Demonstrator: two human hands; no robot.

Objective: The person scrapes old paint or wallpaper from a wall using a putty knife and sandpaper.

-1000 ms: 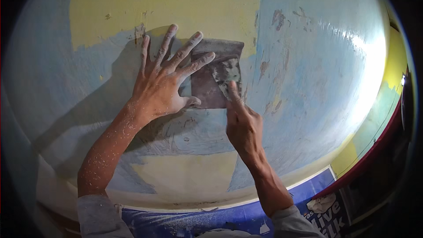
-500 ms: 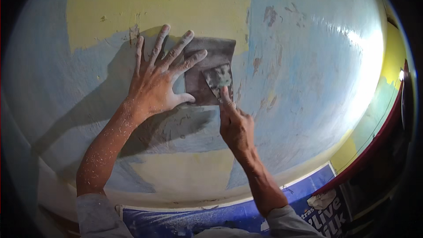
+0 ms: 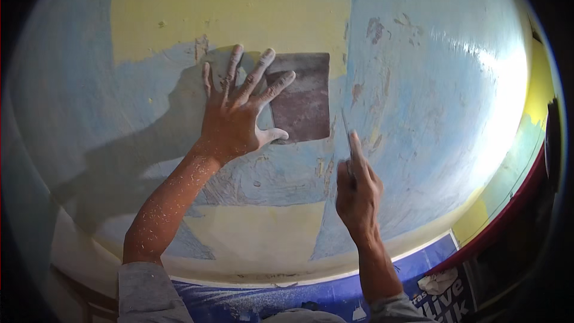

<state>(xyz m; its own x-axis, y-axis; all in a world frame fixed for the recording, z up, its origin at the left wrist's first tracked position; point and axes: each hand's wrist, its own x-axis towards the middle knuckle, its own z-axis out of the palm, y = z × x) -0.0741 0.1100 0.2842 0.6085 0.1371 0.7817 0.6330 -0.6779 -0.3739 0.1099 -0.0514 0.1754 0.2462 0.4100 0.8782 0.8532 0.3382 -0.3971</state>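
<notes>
A patchy yellow-and-blue wall (image 3: 418, 161) fills my view, and on it, at about 10 o'clock from centre, I have the left hand (image 3: 233, 122) splayed, fingers apart, index finger and thumb overlapping the near side of a dark brown sheet (image 3: 308, 98) that sits against the wall between 12 and 1 o'clock. At 4 o'clock my right hand (image 3: 359, 191) is closed around a thin scraper (image 3: 346, 124), seen edge-on, its blade just beside the sheet.
</notes>
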